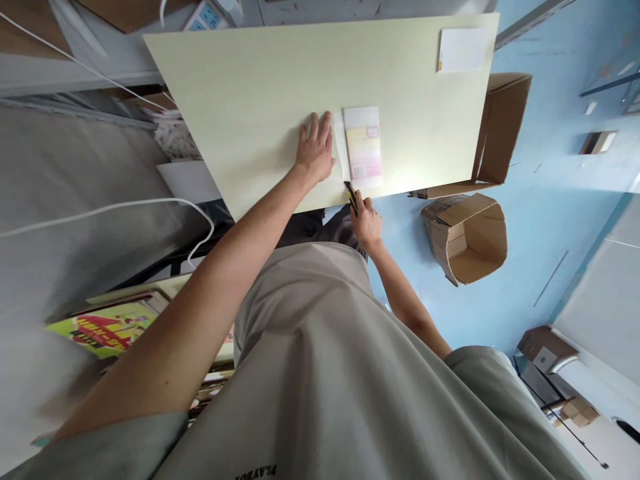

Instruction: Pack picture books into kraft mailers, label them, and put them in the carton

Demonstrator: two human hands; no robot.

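Observation:
My left hand (pixel 316 152) lies flat with its fingers stretched out, at the left edge of a narrow whitish strip (pixel 342 148) on the pale yellow board. My right hand (pixel 367 220) is closed around a black and yellow utility knife (pixel 351 197) near the board's front edge. The knife's tip points away from me, by the lower end of the strip. Right of the strip lies a flat packet (pixel 364 150), white at the top and fading from yellow to pink, with a small label. Whether the blade touches anything, I cannot tell.
The pale yellow board (pixel 240 100) carries a white pad (pixel 463 50) at its far right corner. An open cardboard box (pixel 470 240) stands on the blue floor at right, with another box (pixel 505 130) beside the board. A white cable (pixel 110 217) runs at left, near printed boxes (pixel 115 327).

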